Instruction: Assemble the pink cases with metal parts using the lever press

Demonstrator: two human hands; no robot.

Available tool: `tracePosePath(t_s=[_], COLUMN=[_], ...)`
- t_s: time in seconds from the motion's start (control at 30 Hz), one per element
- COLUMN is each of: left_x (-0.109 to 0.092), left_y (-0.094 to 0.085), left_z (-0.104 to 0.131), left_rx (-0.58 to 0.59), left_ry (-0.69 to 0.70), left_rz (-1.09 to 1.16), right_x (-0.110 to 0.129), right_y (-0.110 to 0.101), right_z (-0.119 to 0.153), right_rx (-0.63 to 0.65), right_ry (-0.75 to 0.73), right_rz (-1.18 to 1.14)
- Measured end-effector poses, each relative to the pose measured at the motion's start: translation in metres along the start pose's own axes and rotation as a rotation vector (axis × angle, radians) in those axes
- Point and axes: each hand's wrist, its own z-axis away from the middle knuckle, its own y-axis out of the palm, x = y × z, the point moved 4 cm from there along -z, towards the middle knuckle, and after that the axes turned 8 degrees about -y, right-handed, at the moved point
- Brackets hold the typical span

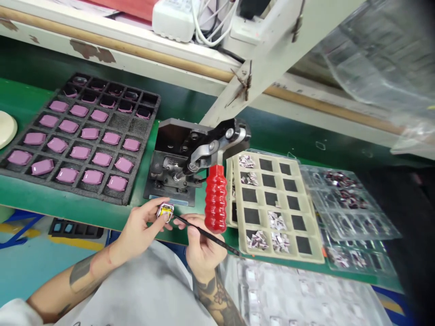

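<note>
On your left, the dark tray [120, 122] of pink cases [80, 152] lies on the green worktop [108, 214]. Your left hand [142, 228] pinches a small case [165, 211] in front of the lever press [176, 168]. Your right hand [204, 251] grips a black stick [205, 233], one end beside that case, near the red handle [215, 199]. Farther right lie a cream tray [288, 256] of metallic bits [257, 240] and clear trays [346, 213].

No lettering, numbers or signs can be read here

Small case [166, 210] partly behind left fingers [158, 225]
</note>
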Motion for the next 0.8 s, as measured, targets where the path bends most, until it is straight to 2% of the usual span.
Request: tracePosePath(t_s=[0.13,0.43,0.5,0.57,0.67,0.73,0.8], left_x=[-0.009,-0.014,-0.012,-0.009,-0.009,-0.010,-0.012], left_y=[0.000,-0.003,-0.004,-0.005,-0.006,-0.007,-0.007], left_z=[0.004,0.006,0.007,0.007,0.005,0.003,0.001], left_rx=[-0.019,0.003,0.014,0.028,0.028,-0.002,-0.035], left_ry=[0.047,0.054,0.045,0.042,0.069,0.086,0.082], left_rz=[-0.093,-0.069,-0.063,-0.058,-0.037,-0.014,0.017], right_x=[-0.001,-0.001,-0.002,-0.005,-0.003,0.004,0.008], right_y=[0.004,0.014,0.015,0.014,0.016,0.014,0.006], right_z=[-0.001,-0.014,-0.015,-0.014,-0.010,-0.008,-0.007], right_rx=[0.013,0.047,0.030,0.000,0.071,0.123,0.050], right_ry=[0.022,0.000,0.052,0.175,0.324,0.268,0.152], right_rz=[-0.008,-0.050,-0.093,-0.176,-0.372,-0.422,-0.352])
